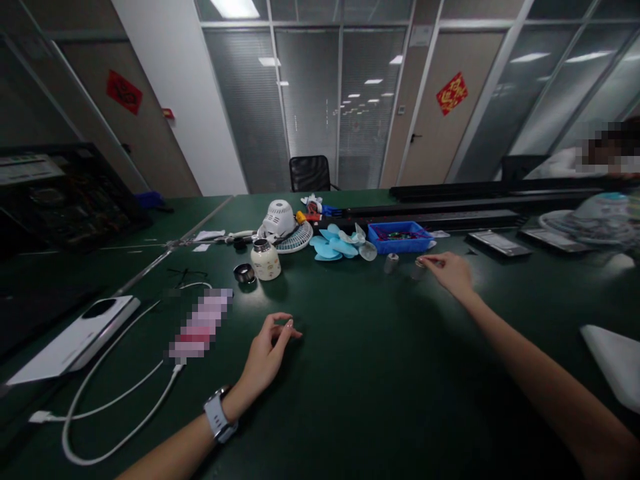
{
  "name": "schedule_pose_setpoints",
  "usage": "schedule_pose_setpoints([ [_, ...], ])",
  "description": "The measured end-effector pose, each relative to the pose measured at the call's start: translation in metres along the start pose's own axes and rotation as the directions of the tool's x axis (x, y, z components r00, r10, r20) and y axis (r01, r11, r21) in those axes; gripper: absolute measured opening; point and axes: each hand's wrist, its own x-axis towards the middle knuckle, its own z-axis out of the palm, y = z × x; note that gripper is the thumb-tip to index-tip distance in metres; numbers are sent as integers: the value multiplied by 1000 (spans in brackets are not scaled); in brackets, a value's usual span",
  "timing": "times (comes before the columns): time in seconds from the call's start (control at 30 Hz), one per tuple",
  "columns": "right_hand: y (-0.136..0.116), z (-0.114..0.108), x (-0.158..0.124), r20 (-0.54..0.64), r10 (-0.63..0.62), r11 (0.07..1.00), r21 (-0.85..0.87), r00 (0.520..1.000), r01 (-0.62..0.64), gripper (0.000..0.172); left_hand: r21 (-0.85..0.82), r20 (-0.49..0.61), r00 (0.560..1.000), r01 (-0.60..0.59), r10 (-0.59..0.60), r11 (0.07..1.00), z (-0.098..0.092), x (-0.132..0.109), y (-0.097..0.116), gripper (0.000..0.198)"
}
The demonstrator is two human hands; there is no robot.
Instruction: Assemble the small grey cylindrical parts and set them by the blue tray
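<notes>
At the end of my reach, my right hand has its fingertips closed on the top of a small grey metal cylinder, which stands on the green table. A similar small metal cylinder stands just to its left. My left hand, with a watch on the wrist, rests near the middle of the table. Its fingers are loosely bent and apart, with nothing in them. Behind the cylinders is a blue tray holding small parts and wires. Light-blue fan blades lie left of that tray.
A cream bottle, its dark cap and a white fan housing stand beyond my left hand. At left lie a phone, a white cable and a white box. Another person sits far right.
</notes>
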Motion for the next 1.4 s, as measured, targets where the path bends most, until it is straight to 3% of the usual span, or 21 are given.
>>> schedule_pose_setpoints([
  [0.23, 0, 7, -7, 11, 57, 998, -27, 998, -56, 46, 20, 9, 1000, -5, 4, 1000, 0, 0, 1, 29],
  [0.33, -14, 3, -12, -159, -74, 989, -138, 985, 52, 52, 23, 11, 1000, -2, 1, 1000, -1, 0, 2, 29],
  [0.4, -28, 6, -12, -202, -199, 963, -224, 959, 152, 55, 27, 15, 1000, -5, 4, 1000, -1, -1, 3, 29],
  [0.5, -47, 20, -3, -84, -270, 935, -261, 959, 240, 56, 40, 21, 1000, -8, 7, 999, -2, -1, 3, 30],
  [0.6, -53, 38, 12, 27, -206, 951, -231, 978, 207, 55, 51, 24, 1000, -9, 8, 999, -2, -1, 3, 29],
  [0.77, -52, 38, 6, -10, -216, 970, -119, 976, 213, 50, 51, 37, 998, -49, 47, 998, 0, -2, 6, 27],
  [0.9, -84, 11, -45, 84, -424, 905, 84, 902, 418, 41, 40, 50, 987, -154, 152, 987, 5, -7, 13, 24],
  [1.0, -128, -6, -93, 195, -623, 775, 286, 758, 563, 38, 41, 39, 968, -250, 249, 967, 9, -15, 18, 26],
  [1.1, -166, -10, -128, 190, -750, 643, 435, 633, 631, 34, 49, 29, 946, -324, 323, 945, 13, -23, 19, 36],
  [1.17, -182, -7, -143, 150, -775, 597, 492, 613, 634, 34, 65, 21, 941, -339, 338, 939, 15, -28, 20, 40],
  [1.4, -192, 9, -157, 102, -747, 582, 580, 657, 571, 32, 81, 43, 953, -303, 301, 949, 19, -26, 29, 39],
])
